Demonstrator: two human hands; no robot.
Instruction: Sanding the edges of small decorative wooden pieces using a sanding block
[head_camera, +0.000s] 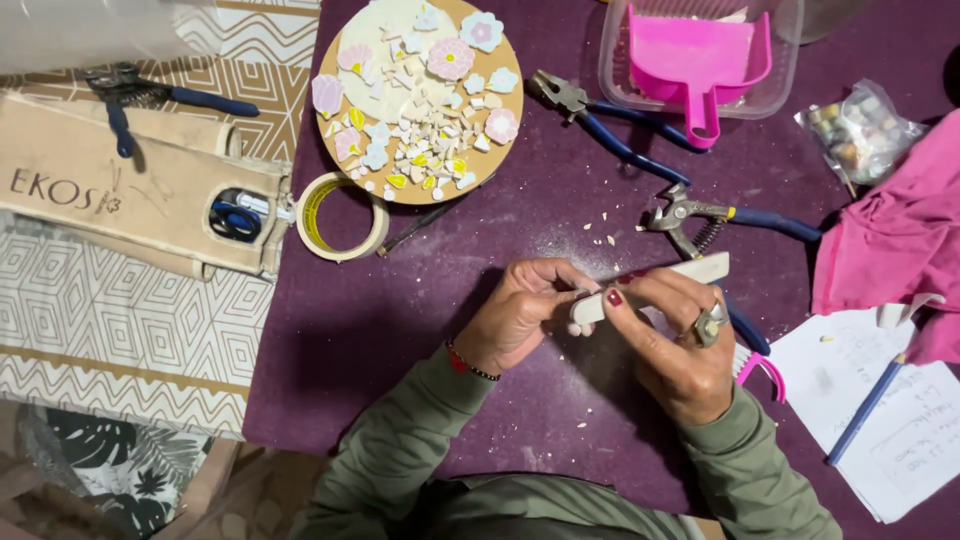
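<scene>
Both hands meet over the purple cloth (400, 330), left hand (515, 315) and right hand (675, 345) pinching a white strip (655, 285) by its ends; steady, even pressure would serve best.

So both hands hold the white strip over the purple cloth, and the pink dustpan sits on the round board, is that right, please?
Not quite. In the head view the dustpan sits in a clear tub, not on the board. Both hands, left and right, do hold the strip over the cloth.
</scene>
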